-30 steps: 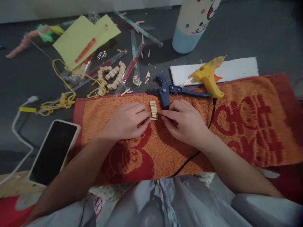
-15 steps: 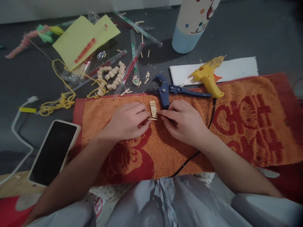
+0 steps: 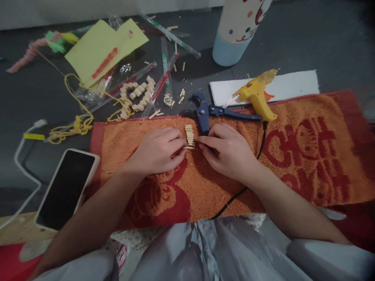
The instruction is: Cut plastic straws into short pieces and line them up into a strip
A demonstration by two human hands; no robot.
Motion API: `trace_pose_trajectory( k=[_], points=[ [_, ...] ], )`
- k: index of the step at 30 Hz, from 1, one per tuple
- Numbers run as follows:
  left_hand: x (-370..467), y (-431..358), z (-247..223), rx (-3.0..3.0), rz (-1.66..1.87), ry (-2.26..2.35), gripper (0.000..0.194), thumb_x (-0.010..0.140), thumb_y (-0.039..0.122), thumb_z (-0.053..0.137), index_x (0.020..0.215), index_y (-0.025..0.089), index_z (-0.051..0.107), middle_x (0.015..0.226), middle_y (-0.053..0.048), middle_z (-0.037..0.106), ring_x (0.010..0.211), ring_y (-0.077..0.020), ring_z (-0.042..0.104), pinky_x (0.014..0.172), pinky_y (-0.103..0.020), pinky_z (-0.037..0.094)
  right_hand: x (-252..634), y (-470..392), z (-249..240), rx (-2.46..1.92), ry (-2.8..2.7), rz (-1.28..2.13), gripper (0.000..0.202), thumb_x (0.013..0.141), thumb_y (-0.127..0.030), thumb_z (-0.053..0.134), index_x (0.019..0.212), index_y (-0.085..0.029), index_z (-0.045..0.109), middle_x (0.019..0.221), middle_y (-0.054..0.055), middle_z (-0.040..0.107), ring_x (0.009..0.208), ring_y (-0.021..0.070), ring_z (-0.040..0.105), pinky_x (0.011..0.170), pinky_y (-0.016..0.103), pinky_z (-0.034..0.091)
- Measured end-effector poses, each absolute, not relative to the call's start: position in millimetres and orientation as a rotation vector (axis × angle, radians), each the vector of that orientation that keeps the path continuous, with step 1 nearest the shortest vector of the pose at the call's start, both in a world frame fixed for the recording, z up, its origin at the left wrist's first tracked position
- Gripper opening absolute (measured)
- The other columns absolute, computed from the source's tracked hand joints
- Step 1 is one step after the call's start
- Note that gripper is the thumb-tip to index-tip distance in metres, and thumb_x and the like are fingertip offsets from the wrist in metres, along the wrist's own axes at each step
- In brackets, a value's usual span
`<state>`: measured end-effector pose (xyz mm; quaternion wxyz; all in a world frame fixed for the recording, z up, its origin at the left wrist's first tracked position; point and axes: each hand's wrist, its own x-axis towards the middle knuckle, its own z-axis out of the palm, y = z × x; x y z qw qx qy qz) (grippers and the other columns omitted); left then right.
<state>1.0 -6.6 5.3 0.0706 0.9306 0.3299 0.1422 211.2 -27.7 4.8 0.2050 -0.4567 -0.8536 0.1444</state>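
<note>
A short column of small wooden sticks (image 3: pixel 190 134), laid side by side, rests on the orange towel (image 3: pixel 202 195) between my hands. My left hand (image 3: pixel 161 151) is closed, its thumb and forefinger pinching the left end of a thin wooden stick (image 3: pixel 190 148) at the column's near end. On the other side, my right hand (image 3: pixel 227 152) has its fingers curled, the tips close to the column's right edge; whether anything is in them is hidden. Just beyond that hand lies a blue-handled cutter (image 3: pixel 202 111), its lower handle reaching behind the knuckles.
A yellow glue gun (image 3: pixel 258 93) lies on a white board (image 3: pixel 299 86), its black cord crossing the towel. Behind stands a bottle (image 3: pixel 231 47). A phone (image 3: pixel 68 187), yellow string (image 3: pixel 76 127), yellow paper (image 3: pixel 88 58) and a glued stick shape (image 3: pixel 143 99) lie to the left.
</note>
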Motion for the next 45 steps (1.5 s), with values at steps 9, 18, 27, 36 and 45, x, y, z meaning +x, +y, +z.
trace_pose_trajectory(
  k=[9,18,27,36,45],
  points=[
    [2,-7,6,2.779,0.41,0.991,0.016,0.085,0.024,0.049,0.081,0.019,0.064,0.081,-0.006,0.065,0.077,-0.0168,0.058,0.069,-0.031,0.047,211,-28,4,-1.274,-2.37,0.405,0.027,0.087,-0.019,0.047,0.099,-0.016,0.071,0.077,0.008,0.055,0.073,0.0209,0.048,0.069,0.036,0.042],
    [4,-8,5,2.815,0.404,0.978,0.018,0.085,0.022,0.049,0.08,0.017,0.066,0.079,-0.006,0.064,0.076,-0.0163,0.058,0.068,-0.029,0.046,211,-27,5,-1.268,-2.39,0.378,0.026,0.087,-0.019,0.048,0.099,-0.015,0.071,0.076,0.008,0.055,0.072,0.0207,0.049,0.068,0.034,0.042],
    [7,-10,4,2.734,0.452,1.017,0.016,0.082,0.019,0.05,0.078,0.016,0.064,0.078,-0.005,0.063,0.076,-0.0156,0.056,0.069,-0.029,0.045,211,-26,5,-1.279,-2.381,0.388,0.025,0.087,-0.019,0.048,0.094,-0.014,0.071,0.076,0.008,0.056,0.073,0.0202,0.05,0.069,0.034,0.042],
    [-2,-4,6,2.549,0.561,0.961,0.007,0.078,0.018,0.054,0.076,0.017,0.06,0.077,-0.003,0.063,0.074,-0.0139,0.057,0.068,-0.027,0.046,210,-26,10,-1.182,-2.399,0.443,0.02,0.081,-0.018,0.052,0.07,-0.015,0.069,0.071,0.007,0.053,0.069,0.0192,0.048,0.066,0.033,0.04],
    [-7,3,4,2.409,0.738,1.027,0.004,0.074,0.018,0.057,0.075,0.017,0.061,0.072,-0.001,0.064,0.067,-0.0113,0.057,0.062,-0.024,0.046,209,-26,7,-1.187,-2.402,0.472,0.02,0.082,-0.017,0.05,0.073,-0.016,0.068,0.074,0.008,0.053,0.072,0.0196,0.047,0.069,0.033,0.04]
  ],
)
